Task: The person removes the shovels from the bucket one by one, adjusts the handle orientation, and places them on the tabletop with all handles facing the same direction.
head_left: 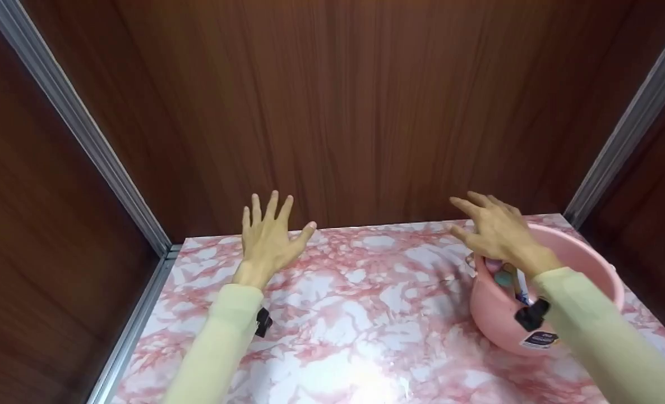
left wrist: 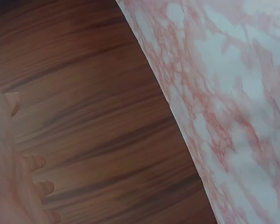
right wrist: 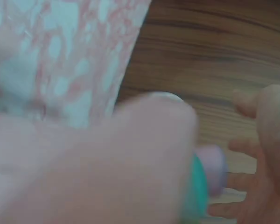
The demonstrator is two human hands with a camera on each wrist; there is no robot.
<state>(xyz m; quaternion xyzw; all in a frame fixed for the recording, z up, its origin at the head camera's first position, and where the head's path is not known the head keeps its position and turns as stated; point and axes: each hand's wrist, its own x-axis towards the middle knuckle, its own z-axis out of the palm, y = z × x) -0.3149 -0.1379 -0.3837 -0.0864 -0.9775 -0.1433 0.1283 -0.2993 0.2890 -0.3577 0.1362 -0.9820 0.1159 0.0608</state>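
Pink bucket (head_left: 494, 317) stands loaded at the right

And here we are above the marble-patterned tabletop (head_left: 349, 308): the left hand (head_left: 268, 241) hangs in front of the wood panel (head_left: 355, 112), fingers fanned, thumb out, gripping nothing! Over on the right, the right hand (head_left: 498, 233) is up by the bucket's far-left rim, fingers stretched and apart, its grasp just as bare; that spread is presumably why nothing is held. The bucket sits on the right part of the table, its label (head_left: 540, 339) facing the person, a spot that probably keeps it within the right arm's reach. Inside, a green item (head_left: 503, 278), a purple item (head_left: 493, 265) and a slim white item (head_left: 522, 285) crowd against the left wall, which likely props them; exactly what they are, I cannot tell. The sleeve (head_left: 590, 314) crosses the bucket's mouth, hiding whatever else lies within
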